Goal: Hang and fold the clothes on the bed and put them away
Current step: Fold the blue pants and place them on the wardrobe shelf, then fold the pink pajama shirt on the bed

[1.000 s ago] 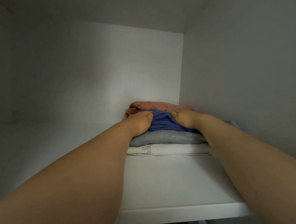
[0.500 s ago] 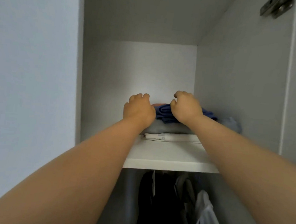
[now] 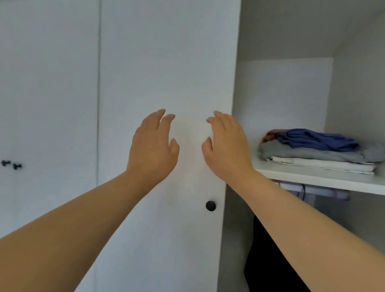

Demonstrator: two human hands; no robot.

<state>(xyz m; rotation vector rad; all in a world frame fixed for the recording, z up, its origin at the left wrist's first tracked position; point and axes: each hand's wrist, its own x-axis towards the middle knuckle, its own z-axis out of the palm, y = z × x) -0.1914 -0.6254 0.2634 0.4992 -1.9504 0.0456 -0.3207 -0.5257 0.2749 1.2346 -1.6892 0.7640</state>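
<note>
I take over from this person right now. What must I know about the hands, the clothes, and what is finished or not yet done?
Left hand: open, empty, raised in front of the closed wardrobe door.
Right hand: open, empty, beside it, touching no clothes.
Clothes: the folded stack lies on the shelf, with the blue garment on top, grey under it and white at the bottom. Dark clothes hang below the shelf.
Done: this stack is put away.
Left: the bed is out of view, so what remains there cannot be told. Check it.
</note>
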